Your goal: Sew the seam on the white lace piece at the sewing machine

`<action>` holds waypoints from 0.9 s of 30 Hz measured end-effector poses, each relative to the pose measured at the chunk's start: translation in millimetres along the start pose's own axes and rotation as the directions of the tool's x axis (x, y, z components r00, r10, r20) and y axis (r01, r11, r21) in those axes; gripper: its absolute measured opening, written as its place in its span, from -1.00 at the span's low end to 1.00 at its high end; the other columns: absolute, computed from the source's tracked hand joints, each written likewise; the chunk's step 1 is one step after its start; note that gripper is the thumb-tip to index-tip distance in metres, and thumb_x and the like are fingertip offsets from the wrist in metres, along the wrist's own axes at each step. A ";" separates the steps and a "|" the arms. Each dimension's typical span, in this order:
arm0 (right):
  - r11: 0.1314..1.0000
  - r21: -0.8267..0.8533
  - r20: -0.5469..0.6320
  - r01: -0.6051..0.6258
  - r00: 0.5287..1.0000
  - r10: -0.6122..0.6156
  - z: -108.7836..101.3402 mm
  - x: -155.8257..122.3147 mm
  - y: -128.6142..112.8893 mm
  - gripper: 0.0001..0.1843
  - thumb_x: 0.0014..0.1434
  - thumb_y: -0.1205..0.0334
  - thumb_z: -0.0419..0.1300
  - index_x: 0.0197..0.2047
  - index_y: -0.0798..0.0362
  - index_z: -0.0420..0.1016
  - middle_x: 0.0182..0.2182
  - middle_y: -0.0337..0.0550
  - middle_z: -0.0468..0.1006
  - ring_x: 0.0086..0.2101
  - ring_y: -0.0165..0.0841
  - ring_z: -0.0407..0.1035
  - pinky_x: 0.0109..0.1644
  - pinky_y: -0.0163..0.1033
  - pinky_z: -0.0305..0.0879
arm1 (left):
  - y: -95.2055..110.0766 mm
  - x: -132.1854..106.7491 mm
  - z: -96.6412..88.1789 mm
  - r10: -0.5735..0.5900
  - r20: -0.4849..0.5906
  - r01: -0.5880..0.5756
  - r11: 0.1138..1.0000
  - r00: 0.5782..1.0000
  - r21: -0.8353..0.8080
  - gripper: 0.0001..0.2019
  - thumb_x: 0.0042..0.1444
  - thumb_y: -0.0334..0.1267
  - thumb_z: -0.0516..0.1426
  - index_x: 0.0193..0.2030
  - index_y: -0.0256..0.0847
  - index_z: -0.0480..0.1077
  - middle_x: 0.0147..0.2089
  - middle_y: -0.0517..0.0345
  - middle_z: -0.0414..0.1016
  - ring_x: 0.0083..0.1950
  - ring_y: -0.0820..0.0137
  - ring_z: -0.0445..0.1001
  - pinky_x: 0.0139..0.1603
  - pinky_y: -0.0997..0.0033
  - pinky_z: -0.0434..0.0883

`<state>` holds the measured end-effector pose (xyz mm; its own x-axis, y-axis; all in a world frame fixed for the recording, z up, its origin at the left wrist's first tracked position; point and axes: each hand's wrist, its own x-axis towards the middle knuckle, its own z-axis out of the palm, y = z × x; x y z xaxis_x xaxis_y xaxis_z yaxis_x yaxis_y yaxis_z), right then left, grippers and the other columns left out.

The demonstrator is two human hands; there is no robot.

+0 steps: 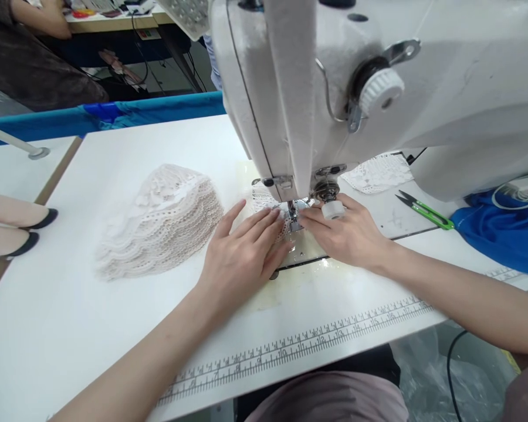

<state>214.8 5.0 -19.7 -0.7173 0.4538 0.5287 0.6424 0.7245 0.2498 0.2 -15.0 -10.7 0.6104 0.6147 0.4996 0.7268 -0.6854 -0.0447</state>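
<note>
Pressing lace piece (264,205) flat beneath both hands (290,240).

green snips (426,212), blue cloth (501,240), lace stack (158,223)

White table (70,305) bears lace stack (158,220), perhaps snips (425,212).

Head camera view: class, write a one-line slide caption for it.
Left hand and right hand press a lace piece flat under the sewing machine needle, stacked lace alongside.
</note>
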 end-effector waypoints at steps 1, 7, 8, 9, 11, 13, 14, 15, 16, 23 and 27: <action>0.999 0.041 0.008 -0.005 1.000 0.004 -1.6 0.3 -2.3 -0.69 0.24 0.50 -0.02 -0.20 0.07 0.54 -0.15 -0.21 0.63 -0.25 -0.36 0.38 -0.14 -0.19 0.17 | -1.2 0.1 -1.5 -0.014 0.019 0.014 1.000 1.000 0.013 -0.73 0.26 -0.22 0.08 0.01 -0.27 0.44 0.04 -0.04 0.56 0.11 0.19 0.50 0.29 -0.02 0.26; 0.986 0.164 0.082 0.027 0.996 -0.041 -13.6 2.4 -12.1 -0.75 0.26 0.37 0.03 -0.06 0.10 0.46 -0.21 -0.19 0.62 -0.21 -0.34 0.36 -0.22 -0.21 0.16 | -3.1 0.0 -14.6 0.028 0.019 -0.031 0.984 0.999 0.175 -0.86 0.24 -0.27 0.09 -0.24 -0.21 0.46 -0.25 0.11 0.63 -0.31 0.26 0.57 -0.12 0.09 0.39; 0.994 0.107 0.040 0.021 0.999 -0.025 -15.4 2.5 -12.3 -0.79 0.26 0.39 0.04 -0.15 0.09 0.48 -0.33 -0.22 0.61 -0.24 -0.34 0.36 -0.21 -0.20 0.16 | -2.7 0.2 -16.3 0.047 -0.003 -0.045 0.981 0.999 0.191 -0.88 0.22 -0.27 0.11 -0.30 -0.18 0.45 -0.34 0.16 0.62 -0.41 0.30 0.53 -0.22 0.13 0.36; 0.999 0.052 -0.006 0.009 1.000 -0.009 -17.1 2.7 -12.6 -0.80 0.25 0.43 0.04 -0.22 0.08 0.49 -0.42 -0.25 0.58 -0.27 -0.34 0.36 -0.19 -0.19 0.17 | -2.4 0.6 -17.5 0.066 -0.029 -0.059 0.979 0.997 0.196 -0.89 0.20 -0.27 0.13 -0.34 -0.17 0.44 -0.40 0.20 0.60 -0.45 0.33 0.50 -0.28 0.16 0.33; 1.000 0.019 -0.064 0.003 0.998 -0.001 -20.0 3.1 -13.7 -0.78 0.24 0.48 0.05 -0.26 0.07 0.50 -0.45 -0.28 0.57 -0.27 -0.36 0.37 -0.15 -0.19 0.19 | -2.4 1.6 -17.5 0.098 -0.065 -0.085 0.981 0.993 0.172 -0.95 0.18 -0.30 0.15 -0.28 -0.15 0.45 -0.33 0.20 0.62 -0.37 0.31 0.52 -0.25 0.16 0.33; 0.995 0.097 -0.055 0.035 0.998 -0.029 -22.4 3.6 -15.9 -0.78 0.26 0.46 0.06 -0.22 0.06 0.52 -0.35 -0.27 0.60 -0.23 -0.38 0.39 -0.10 -0.23 0.24 | -3.6 2.3 -14.9 0.121 -0.055 -0.114 0.986 0.991 0.118 -0.85 0.17 -0.36 0.14 -0.12 -0.14 0.45 -0.10 0.17 0.62 -0.16 0.25 0.55 -0.09 0.11 0.35; 0.990 0.135 -0.039 0.043 0.999 -0.038 -23.4 3.8 -17.1 -0.79 0.27 0.43 0.06 -0.22 0.07 0.53 -0.32 -0.25 0.61 -0.22 -0.39 0.40 -0.09 -0.25 0.25 | -4.5 2.3 -13.1 0.129 -0.033 -0.125 0.988 0.991 0.089 -0.78 0.17 -0.39 0.13 -0.05 -0.14 0.43 -0.01 0.16 0.59 -0.06 0.22 0.54 0.00 0.07 0.33; 0.989 0.145 -0.027 0.039 0.999 -0.036 -24.5 3.9 -18.1 -0.79 0.27 0.40 0.07 -0.24 0.08 0.54 -0.34 -0.23 0.61 -0.24 -0.39 0.41 -0.09 -0.26 0.27 | -5.4 2.1 -11.2 0.133 -0.005 -0.133 0.989 0.991 0.064 -0.73 0.17 -0.41 0.11 0.00 -0.14 0.42 0.04 0.17 0.57 0.02 0.21 0.51 0.08 0.03 0.31; 0.992 0.124 -0.020 0.026 1.000 -0.024 -25.6 4.0 -18.9 -0.79 0.28 0.37 0.08 -0.27 0.10 0.55 -0.39 -0.21 0.60 -0.28 -0.38 0.42 -0.10 -0.25 0.28 | -6.3 1.7 -9.5 0.136 0.021 -0.137 0.990 0.990 0.043 -0.70 0.17 -0.44 0.09 0.03 -0.13 0.41 0.06 0.18 0.56 0.06 0.20 0.50 0.13 0.00 0.28; 0.997 0.070 0.079 -0.030 0.997 0.025 -28.4 2.8 -22.6 -0.75 0.28 0.44 0.02 -0.15 0.13 0.53 -0.23 -0.15 0.61 -0.29 -0.36 0.42 -0.23 -0.24 0.28 | -8.3 -0.9 -4.7 0.135 0.071 -0.134 0.991 0.988 -0.020 -0.61 0.17 -0.52 0.03 0.10 -0.15 0.38 0.00 0.15 0.58 0.08 0.25 0.50 0.24 -0.04 0.25; 0.989 0.030 0.191 -0.147 0.972 0.139 -17.4 0.0 -16.4 -0.78 0.31 0.33 0.03 -0.23 0.12 0.51 -0.12 -0.05 0.59 -0.26 -0.30 0.39 -0.32 -0.20 0.19 | -5.0 0.0 -4.1 0.167 0.064 -0.167 0.986 0.984 -0.001 -0.65 0.20 -0.49 0.04 0.08 -0.13 0.40 -0.01 0.15 0.59 0.06 0.27 0.50 0.23 -0.02 0.28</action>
<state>208.9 -16.0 -9.7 -0.6596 0.6403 0.3936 0.7324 0.6653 0.1450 -4.7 -13.1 -6.9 0.7421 0.5151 0.4288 0.6141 -0.7790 -0.1270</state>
